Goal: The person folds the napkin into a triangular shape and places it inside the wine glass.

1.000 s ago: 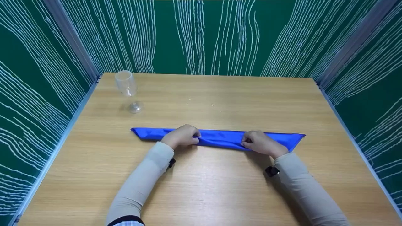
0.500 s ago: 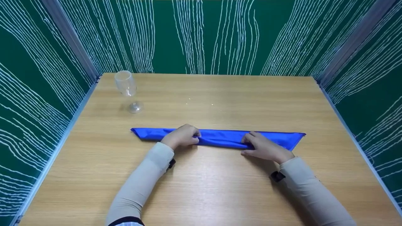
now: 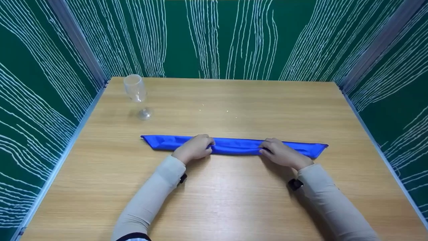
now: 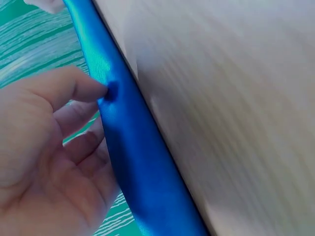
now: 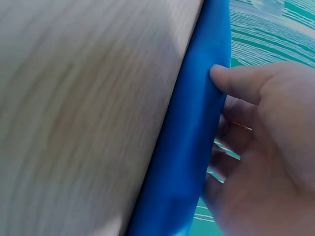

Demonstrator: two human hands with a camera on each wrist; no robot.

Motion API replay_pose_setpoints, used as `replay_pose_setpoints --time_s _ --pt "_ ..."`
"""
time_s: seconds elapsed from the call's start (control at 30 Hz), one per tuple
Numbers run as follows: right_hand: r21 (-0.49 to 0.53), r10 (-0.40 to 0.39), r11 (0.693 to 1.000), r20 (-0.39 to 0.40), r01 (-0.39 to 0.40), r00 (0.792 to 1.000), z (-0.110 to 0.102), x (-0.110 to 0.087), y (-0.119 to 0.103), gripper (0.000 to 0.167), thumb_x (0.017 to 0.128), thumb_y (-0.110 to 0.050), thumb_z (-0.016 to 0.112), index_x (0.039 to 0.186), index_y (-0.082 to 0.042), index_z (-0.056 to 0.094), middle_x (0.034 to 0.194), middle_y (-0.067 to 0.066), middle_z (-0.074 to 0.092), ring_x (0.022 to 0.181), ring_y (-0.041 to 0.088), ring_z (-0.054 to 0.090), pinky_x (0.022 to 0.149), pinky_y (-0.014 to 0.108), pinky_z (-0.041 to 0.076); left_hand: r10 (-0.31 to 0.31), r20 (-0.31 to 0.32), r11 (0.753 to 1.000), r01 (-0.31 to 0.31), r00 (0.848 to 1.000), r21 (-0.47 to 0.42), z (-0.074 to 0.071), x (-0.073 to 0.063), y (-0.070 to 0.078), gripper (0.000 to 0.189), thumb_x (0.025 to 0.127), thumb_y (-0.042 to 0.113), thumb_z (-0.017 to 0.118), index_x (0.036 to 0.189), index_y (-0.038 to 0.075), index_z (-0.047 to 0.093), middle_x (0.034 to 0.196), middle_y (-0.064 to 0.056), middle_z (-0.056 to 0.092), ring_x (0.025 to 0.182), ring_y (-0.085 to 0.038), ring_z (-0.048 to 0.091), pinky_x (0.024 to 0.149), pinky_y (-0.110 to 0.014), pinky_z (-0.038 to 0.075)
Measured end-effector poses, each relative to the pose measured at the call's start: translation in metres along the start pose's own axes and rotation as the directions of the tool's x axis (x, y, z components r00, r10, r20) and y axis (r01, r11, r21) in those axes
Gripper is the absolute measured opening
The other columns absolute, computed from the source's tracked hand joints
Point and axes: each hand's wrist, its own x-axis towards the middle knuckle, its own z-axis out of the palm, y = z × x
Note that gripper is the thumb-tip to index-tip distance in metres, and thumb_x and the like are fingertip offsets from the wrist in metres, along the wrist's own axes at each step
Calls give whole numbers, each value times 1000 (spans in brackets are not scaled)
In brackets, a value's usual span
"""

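Observation:
A shiny blue cloth (image 3: pixel 237 147), folded into a long narrow strip with slanted ends, lies across the table in the head view. My left hand (image 3: pixel 195 148) pinches the strip left of its middle. On the other side of the middle, my right hand (image 3: pixel 282 153) grips it too. In the left wrist view, the thumb (image 4: pixel 88 88) presses the near face of the cloth (image 4: pixel 142 152) while the fingers curl behind it. The right wrist view has the same hold, with the thumb (image 5: pixel 236 81) against the cloth (image 5: pixel 182 147). The fingertips behind are partly hidden.
A clear stemmed glass (image 3: pixel 135 88) stands upright at the back left of the wooden table (image 3: pixel 217 194). Several tiny pale specks lie beyond the cloth. Green walls (image 3: pixel 180 40) with white wavy lines enclose the back and both sides.
My right hand loosened its fingers half a second ago, with the thumb drawn toward me, then took hold of the strip again. The near edge there looks rolled up slightly. My left hand stays in place.

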Motion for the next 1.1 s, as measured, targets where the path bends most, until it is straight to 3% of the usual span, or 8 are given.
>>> replay_pose_setpoints --time_s 0.3,0.47,0.53,0.77,1.1 --pt "100 93 991 15 -94 996 -1 7 6 14 102 -8 55 111 1 60 99 11 66 92 29 60 85 52 48 11 -64 1000 -10 998 9 4 -1 -1 26 99 11 56 123 4 64 115 -13 60 107 -28 59 98 -41 47" --pt "103 139 985 19 -140 990 -3 8 5 11 101 -10 57 111 -6 57 102 15 68 92 30 62 83 52 49 27 -85 1000 -27 996 7 5 0 -3 23 97 8 57 120 5 62 110 -11 61 102 -26 59 95 -41 48" --pt "95 144 985 2 -143 990 -4 9 5 9 100 -11 59 109 -8 59 104 15 69 95 32 64 83 53 50 24 -84 1000 -23 996 15 5 0 -3 23 97 7 58 119 5 62 109 -11 60 100 -26 59 93 -41 48" --pt "23 131 991 -98 -129 986 2 13 5 4 95 -6 66 97 -4 69 85 5 60 78 23 56 72 44 49 11 -92 1000 -8 996 26 7 2 -6 20 98 8 58 116 6 65 108 -10 59 98 -25 58 91 -39 50" --pt "-37 153 987 -132 -159 979 4 16 5 6 91 -5 71 95 -3 75 86 7 62 81 26 62 73 44 54 6 -95 999 -3 995 32 5 4 -5 20 98 8 59 116 7 67 108 -10 58 100 -26 59 91 -39 50"
